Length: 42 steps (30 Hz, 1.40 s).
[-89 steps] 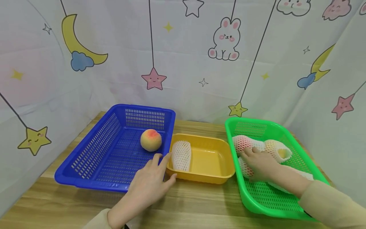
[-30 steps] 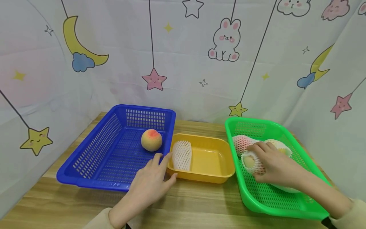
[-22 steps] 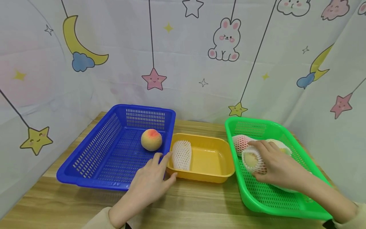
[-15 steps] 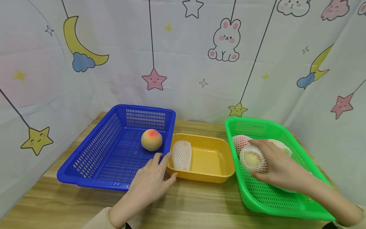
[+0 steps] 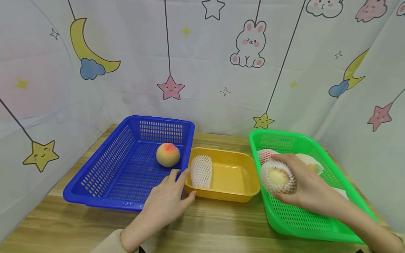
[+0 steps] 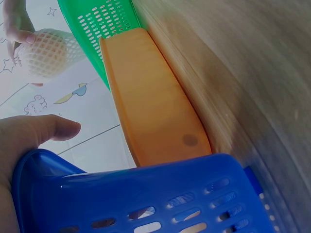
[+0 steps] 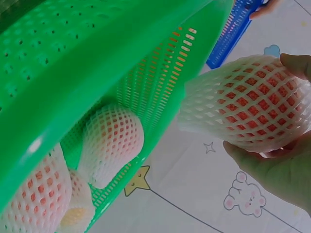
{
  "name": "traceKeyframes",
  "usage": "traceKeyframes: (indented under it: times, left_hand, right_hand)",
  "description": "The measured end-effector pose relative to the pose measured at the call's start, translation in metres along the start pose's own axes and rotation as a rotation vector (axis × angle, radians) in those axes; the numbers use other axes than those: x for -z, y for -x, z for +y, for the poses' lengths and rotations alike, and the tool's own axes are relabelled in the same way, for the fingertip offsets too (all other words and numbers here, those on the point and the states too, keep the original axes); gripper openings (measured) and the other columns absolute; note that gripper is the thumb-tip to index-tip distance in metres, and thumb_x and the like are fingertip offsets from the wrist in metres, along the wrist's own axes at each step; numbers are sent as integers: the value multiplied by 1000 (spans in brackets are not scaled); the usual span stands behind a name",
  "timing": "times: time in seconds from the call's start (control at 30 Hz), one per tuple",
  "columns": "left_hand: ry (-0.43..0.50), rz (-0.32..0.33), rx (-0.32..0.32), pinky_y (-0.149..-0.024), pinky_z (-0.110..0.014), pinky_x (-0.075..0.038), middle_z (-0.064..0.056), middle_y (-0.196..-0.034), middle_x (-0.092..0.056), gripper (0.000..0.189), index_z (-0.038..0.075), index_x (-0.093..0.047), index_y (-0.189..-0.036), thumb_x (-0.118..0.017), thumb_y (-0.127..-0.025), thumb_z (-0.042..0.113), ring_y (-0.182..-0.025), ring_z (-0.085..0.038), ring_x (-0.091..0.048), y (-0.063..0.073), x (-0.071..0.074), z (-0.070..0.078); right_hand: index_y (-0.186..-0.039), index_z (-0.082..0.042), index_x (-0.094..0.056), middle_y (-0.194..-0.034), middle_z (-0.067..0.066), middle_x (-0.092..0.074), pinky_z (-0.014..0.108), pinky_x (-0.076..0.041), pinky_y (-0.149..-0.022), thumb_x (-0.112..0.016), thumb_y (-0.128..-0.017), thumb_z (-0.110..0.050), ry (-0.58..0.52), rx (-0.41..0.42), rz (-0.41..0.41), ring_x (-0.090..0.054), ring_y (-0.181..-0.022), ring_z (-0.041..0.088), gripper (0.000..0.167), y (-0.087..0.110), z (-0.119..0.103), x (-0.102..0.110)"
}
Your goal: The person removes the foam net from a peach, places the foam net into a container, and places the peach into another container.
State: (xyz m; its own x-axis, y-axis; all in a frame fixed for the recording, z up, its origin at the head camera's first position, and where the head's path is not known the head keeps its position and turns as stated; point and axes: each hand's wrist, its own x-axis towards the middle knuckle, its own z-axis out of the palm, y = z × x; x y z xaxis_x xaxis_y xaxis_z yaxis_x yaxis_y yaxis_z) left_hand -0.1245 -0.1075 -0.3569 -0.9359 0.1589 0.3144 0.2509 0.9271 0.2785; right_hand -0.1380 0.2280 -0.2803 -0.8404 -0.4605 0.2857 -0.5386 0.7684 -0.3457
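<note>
While the right hand (image 5: 308, 186) grips a netted fruit (image 5: 278, 176) between its thumb and fingers, the fruit hangs over the left side of the green basket (image 5: 316, 234); its net's open end faces the head camera, with pale skin showing there, and the right wrist view shows red through the white mesh; other wrapped fruits (image 7: 114, 145) lie in the green basket; the left hand (image 5: 166, 196) is at the right front of the blue basket (image 5: 104, 203), fingers spread and slightly bent, thumb apart, though how firmly they touch the rim is hard to tell; a bare peach (image 5: 167, 154) with a red top lies in the blue basket near its right wall; a white foam net (image 5: 201, 172) lies at the left end of the yellow tray (image 5: 229, 177), which stands between both baskets on the wooden table (image 5: 205, 225).
</note>
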Motion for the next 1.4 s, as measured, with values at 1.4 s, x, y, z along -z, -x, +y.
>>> traceKeyframes:
  times: [1.4]
  left_hand:
    - [17,124,-43,-56,-40,-53,-13,-124,-55,59,13,-54,-133,-69,-83,40,-99,-26,-61,1,-4,-1]
  right_hand:
    - [-141,-34,-41,-137,-1,-41,28,-55,-71,-80,-77,-19,-429,-225,134,-49,-106,21,76,1,-30,-21]
